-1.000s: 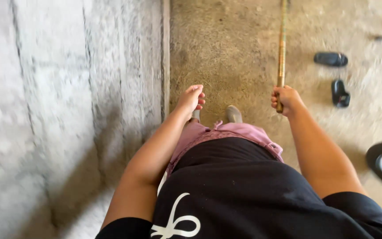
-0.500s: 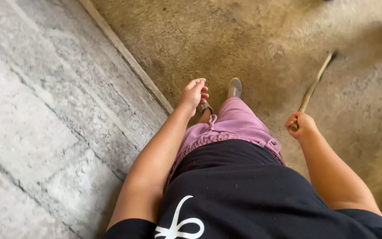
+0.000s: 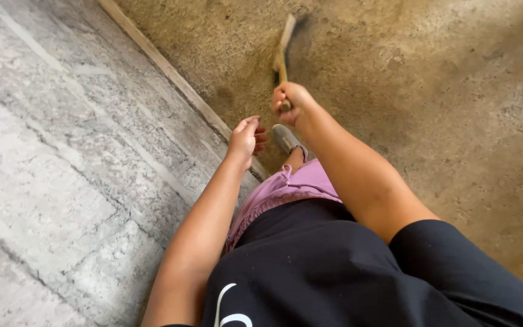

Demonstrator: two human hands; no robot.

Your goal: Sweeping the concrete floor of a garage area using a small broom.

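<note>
so the right hand (image 3: pixel 290 100) is closed in a fist around the near end of a thin wooden stick (image 3: pixel 283 51), which runs away from the body and slightly up the frame over the floor. the far end of the stick is blurred; it looks a little wider and paler there, maybe a head or a bundle of some kind, but the view is too smeared to tell what it is or whether it touches the ground. the right arm reaches across the front of the body, so the stick sits near the middle of the view, just above one shoe (image 3: pixel 287 138) that shows below the fist.

the left hand (image 3: pixel 244 136) holds nothing. its fingers are loosely curled, palm turned inward, hanging in the air near the pink shorts (image 3: pixel 286 188) and close to the right fist without touching it.

to the left stands a rough grey block wall (image 3: pixel 49 151), with a narrow pale strip (image 3: pixel 171 79) along its foot where it meets the concrete floor (image 3: pixel 443 91). the floor is brownish, mottled and dusty-looking all over, darker in a patch near the stick.

as for progress: judging from this one view, the work with the stick is in mid-stroke rather than finished. no gathered pile, no cleaner band and no marked line shows on the floor, so nothing visible says how much ground is already done; the whole stretch in view looks alike, and most of it seems left to do.
</note>
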